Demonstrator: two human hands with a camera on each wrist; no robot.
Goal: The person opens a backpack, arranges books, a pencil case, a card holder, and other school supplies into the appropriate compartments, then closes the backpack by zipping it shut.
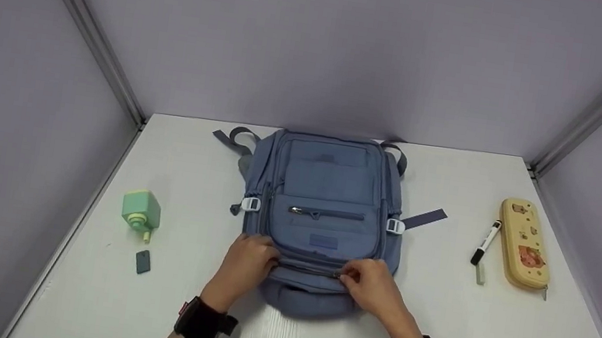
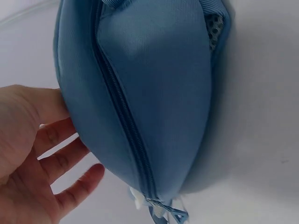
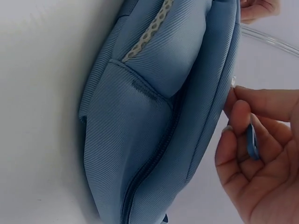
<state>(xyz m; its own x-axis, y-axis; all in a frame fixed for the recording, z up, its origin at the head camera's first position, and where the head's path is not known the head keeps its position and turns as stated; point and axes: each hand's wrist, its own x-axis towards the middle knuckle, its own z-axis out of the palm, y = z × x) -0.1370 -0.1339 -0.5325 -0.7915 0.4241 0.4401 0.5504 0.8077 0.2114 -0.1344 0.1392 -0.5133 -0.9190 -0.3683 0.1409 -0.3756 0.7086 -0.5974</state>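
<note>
A blue backpack (image 1: 329,179) lies flat on the white table, front pocket side up. My left hand (image 1: 248,262) grips the fabric by the zipper at the bag's lower left; in the left wrist view, the ends of some fingers (image 2: 60,161) are hidden behind the bag. At the lower right, my right hand (image 1: 373,285) pinches a zipper pull on the same zipper line. The blue tab of that zipper pull (image 3: 252,142) shows between the fingers in the right wrist view. Another zipper (image 2: 124,112) curves along the bag's side in the left wrist view.
To the left lie a green and yellow box-shaped item (image 1: 141,210) and a small dark rectangular piece (image 1: 143,262). On the right are a yellow pencil case (image 1: 525,245), a black-and-white marker (image 1: 485,243) and a small greyish stick (image 1: 480,274). Panels enclose the table's back and sides.
</note>
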